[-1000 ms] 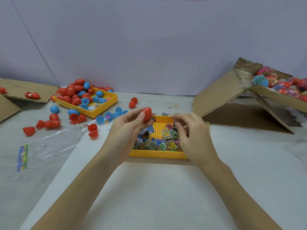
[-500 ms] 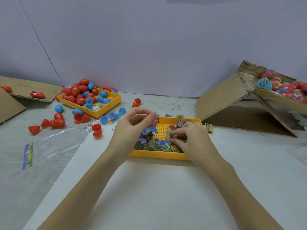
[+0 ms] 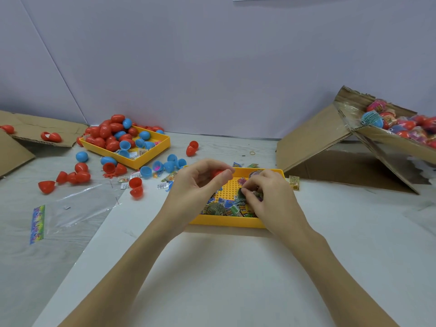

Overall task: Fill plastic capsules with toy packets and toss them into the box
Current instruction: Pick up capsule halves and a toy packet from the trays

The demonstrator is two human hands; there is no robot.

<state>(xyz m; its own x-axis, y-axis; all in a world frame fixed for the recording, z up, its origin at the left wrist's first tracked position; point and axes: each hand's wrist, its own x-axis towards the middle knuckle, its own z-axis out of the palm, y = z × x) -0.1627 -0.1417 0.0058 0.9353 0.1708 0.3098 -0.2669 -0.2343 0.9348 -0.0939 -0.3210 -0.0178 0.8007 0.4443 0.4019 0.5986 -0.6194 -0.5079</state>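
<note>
Step in hand: picking a packet for the capsule. Left hand (image 3: 200, 182) held a red capsule (image 3: 217, 173) in curled fingers above the near tray (image 3: 226, 221); only a sliver of red showed between thumb and fingers, so whether it was one half or a whole shell could not be told. Right hand (image 3: 264, 194) was down in the tray, fingertips pinching a dark packet (image 3: 243, 193) from the heap of packets (image 3: 226, 208).

Next move, by my reading: lift the packet clear of the heap, bring it to the capsule's open side, push it in, close, then toss right to the box (image 3: 387, 138), which already held filled capsules.

Hard to make out: packet print; the box ran off the frame's right edge. Spare shells sat in the far tray (image 3: 153, 154) and loose on the table (image 3: 236, 147).
</note>
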